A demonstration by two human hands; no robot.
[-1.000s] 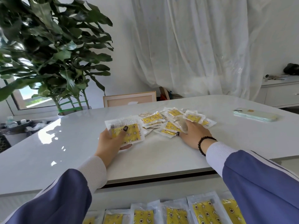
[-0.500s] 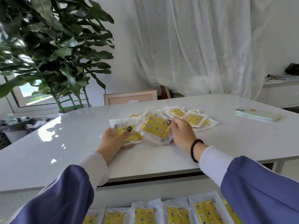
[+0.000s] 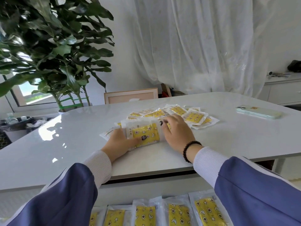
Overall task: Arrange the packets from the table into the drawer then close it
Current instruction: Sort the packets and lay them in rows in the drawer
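- Big white table [image 3: 65, 144] fills the middle of the frame, with a leafy plant [image 3: 48, 46] in the upper left behind it.
- Open drawer [image 3: 146, 190] along the bottom edge, a row of yellow packets [image 3: 177, 212] already lined up side by side in it.
- Loose pile of packets [image 3: 193, 117] sits on the table right of center, overlapping each other.
- Left hand [image 3: 120, 144] grips a small stack of packets [image 3: 145, 134] at center, thumb on top.
- Right hand [image 3: 177, 132] curls round the stack's right edge.
- Phone [image 3: 259, 111] lies far right on the table, well apart from the pile.
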